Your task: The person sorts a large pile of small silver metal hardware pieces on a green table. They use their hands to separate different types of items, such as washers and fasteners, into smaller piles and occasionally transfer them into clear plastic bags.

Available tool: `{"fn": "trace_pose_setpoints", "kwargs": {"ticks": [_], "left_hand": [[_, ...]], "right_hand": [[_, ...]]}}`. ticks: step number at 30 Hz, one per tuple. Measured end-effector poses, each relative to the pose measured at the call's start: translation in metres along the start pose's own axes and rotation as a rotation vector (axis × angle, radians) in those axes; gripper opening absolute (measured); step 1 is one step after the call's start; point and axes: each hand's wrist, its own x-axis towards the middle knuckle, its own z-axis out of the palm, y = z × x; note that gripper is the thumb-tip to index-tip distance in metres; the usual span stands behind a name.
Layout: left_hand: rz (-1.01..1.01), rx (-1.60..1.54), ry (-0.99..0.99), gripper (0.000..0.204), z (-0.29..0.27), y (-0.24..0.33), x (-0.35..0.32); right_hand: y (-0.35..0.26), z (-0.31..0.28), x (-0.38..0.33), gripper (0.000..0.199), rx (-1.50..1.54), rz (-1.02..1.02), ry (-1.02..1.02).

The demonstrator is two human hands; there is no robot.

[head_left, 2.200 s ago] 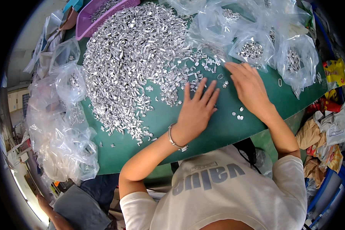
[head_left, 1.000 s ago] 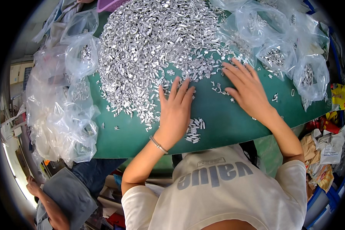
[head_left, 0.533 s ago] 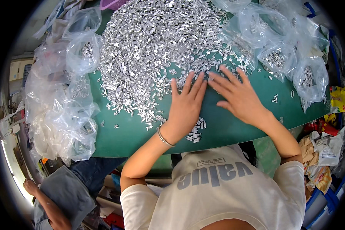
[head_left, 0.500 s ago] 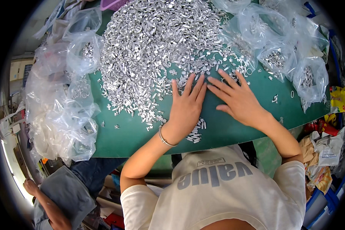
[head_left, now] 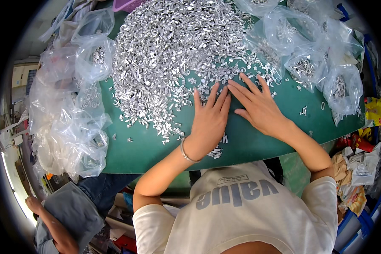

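A big heap of small silver metal charms (head_left: 169, 51) covers the far middle of the green table (head_left: 258, 148). My left hand (head_left: 211, 120), with a bangle (head_left: 184, 151) on its wrist, lies palm down at the heap's near edge, fingers stretched out among the loose pieces. Beside it, my right hand (head_left: 260, 106) is also palm down with spread fingers, its fingertips touching or nearly touching the scattered charms. The two hands' fingertips almost meet. A small group of charms (head_left: 216, 152) lies near the table's front edge, partly hidden by my left hand and wrist.
Clear plastic bags (head_left: 67, 122) crowd the left side of the table. More bags with metal pieces (head_left: 302, 67) lie at the right. A purple basket (head_left: 127, 5) shows at the far edge. Another person (head_left: 70, 211) is at lower left; packaging (head_left: 357, 165) piles up at right.
My left hand has shifted slightly right and nearer, covering more of the small near group. My right hand has moved slightly left and its fingertips a little farther away.
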Motion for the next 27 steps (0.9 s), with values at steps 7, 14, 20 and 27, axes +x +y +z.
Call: {"fn": "trace_pose_setpoints", "kwargs": {"ticks": [7, 14, 20, 27], "left_hand": [[-0.124, -0.047, -0.013, 0.051, -0.009, -0.011, -0.016], [-0.097, -0.054, 0.013, 0.055, -0.011, -0.006, -0.019], [-0.132, -0.093, -0.019, 0.047, -0.016, 0.001, -0.026], [-0.155, -0.120, -0.010, 0.049, -0.014, -0.002, -0.042]], "right_hand": [[-0.010, -0.010, -0.023, 0.058, 0.074, 0.016, -0.092], [-0.023, -0.019, -0.041, 0.061, 0.068, 0.023, -0.167], [-0.030, -0.024, -0.066, 0.064, 0.022, 0.027, -0.281], [-0.027, -0.041, -0.109, 0.065, -0.012, 0.191, -0.312]]}}
